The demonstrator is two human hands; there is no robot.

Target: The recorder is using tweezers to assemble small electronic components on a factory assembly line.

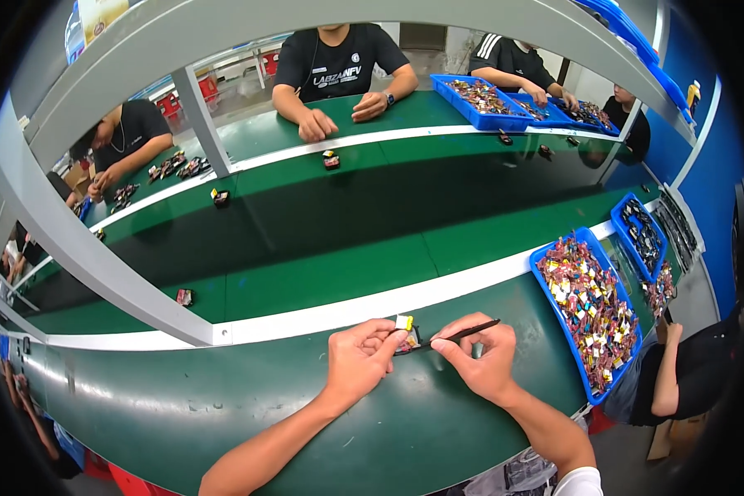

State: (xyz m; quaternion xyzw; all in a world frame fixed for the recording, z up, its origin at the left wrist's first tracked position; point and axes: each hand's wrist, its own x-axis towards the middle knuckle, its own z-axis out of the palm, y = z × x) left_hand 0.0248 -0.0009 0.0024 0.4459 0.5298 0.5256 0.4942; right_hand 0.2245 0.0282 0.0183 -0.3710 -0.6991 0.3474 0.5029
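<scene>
My left hand (360,357) pinches a small part with a yellow and white top (404,324) against the green bench (223,413). My right hand (481,357) holds thin black tweezers (469,332), their tip reaching toward the small part between both hands. The two hands sit close together just below the white strip (322,316) along the conveyor edge.
A blue tray (589,307) full of several small colourful parts lies to my right, another blue tray (641,233) beyond it. Small parts ride the green conveyor belt (331,223). Grey frame posts (107,273) stand left. Other people sit across the belt and at my right.
</scene>
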